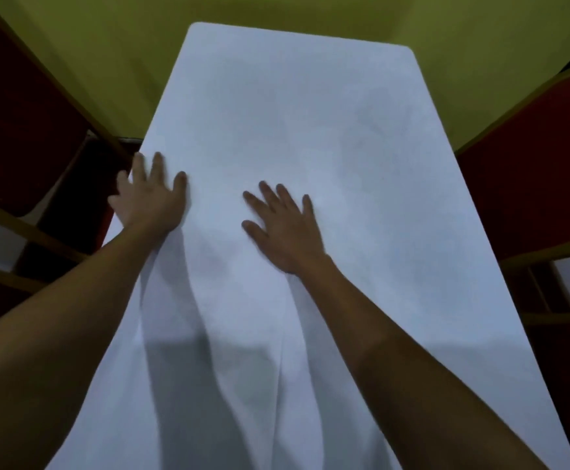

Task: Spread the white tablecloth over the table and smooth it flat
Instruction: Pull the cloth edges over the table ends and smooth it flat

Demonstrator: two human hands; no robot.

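Note:
The white tablecloth (310, 130) covers the long table from the near edge to the rounded far end. Its far half lies flat. Long soft folds run through the near half, between and under my forearms. My left hand (149, 198) rests palm down at the cloth's left edge, fingers spread, some of them reaching past the edge. My right hand (283, 225) lies flat on the cloth near the middle, fingers apart. Neither hand grips anything. The tabletop itself is hidden under the cloth.
Red upholstered chairs with wooden frames stand close on both sides: one at the left (22, 123), one at the right (531, 171). A yellow-green floor (107, 45) shows beyond the table's far end.

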